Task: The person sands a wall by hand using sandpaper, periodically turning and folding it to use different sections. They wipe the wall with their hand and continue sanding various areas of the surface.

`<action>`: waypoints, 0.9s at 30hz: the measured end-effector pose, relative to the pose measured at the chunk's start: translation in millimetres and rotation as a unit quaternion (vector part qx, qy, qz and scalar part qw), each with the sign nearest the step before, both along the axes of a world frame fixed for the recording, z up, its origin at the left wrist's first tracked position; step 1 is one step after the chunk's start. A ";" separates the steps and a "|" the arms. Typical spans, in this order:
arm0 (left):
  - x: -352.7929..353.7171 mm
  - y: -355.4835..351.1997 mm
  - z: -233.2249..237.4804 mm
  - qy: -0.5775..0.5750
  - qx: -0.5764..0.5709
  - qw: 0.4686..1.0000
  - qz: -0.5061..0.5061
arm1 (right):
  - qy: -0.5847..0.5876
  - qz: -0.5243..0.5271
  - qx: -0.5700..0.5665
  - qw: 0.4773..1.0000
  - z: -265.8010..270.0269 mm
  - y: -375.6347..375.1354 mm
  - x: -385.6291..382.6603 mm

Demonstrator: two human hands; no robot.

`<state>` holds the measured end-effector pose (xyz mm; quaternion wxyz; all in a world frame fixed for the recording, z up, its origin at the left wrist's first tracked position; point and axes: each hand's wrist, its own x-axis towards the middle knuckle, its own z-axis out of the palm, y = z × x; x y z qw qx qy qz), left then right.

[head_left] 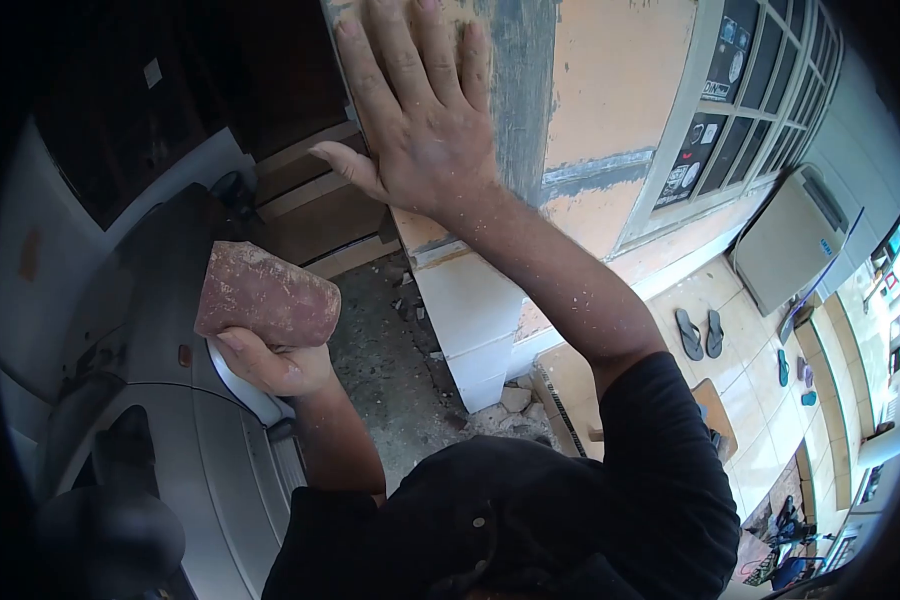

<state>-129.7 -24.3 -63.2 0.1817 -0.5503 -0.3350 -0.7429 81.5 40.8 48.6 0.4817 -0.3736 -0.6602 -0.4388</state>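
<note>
My left hand (275,365) grips a worn piece of sandpaper (268,295) from below, its reddish-brown face dusted with pale flecks. The sandpaper is held up in front of a grey car (185,425). Higher up, my right hand (435,145) lies with fingers spread against a pillar (522,85), its back toward me. Patchy grey and peach paint covers that pillar. Small pale specks dot my right forearm. The palm and the surface beneath it are hidden.
Steps (315,200) rise beside the pillar, with rubble (515,398) at its foot. To the right are a barred window (735,100), a pale leaning appliance (790,240) and dark flip-flops (700,335) on a tiled floor. A low wooden stool (712,415) stands near my elbow.
</note>
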 end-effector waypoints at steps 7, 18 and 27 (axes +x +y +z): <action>23.5 -15.8 -0.6 -0.151 0.017 0.934 -0.324 | -0.168 -0.030 -0.059 0.983 -76.9 -12.4 29.2; 30.2 -33.5 1.6 -0.149 0.036 0.941 -0.303 | -0.279 0.019 -0.029 0.960 51.5 -2.2 63.7; 41.9 -40.8 -4.4 -0.198 0.017 0.948 -0.247 | -0.050 -0.051 0.002 0.997 100.2 3.8 76.9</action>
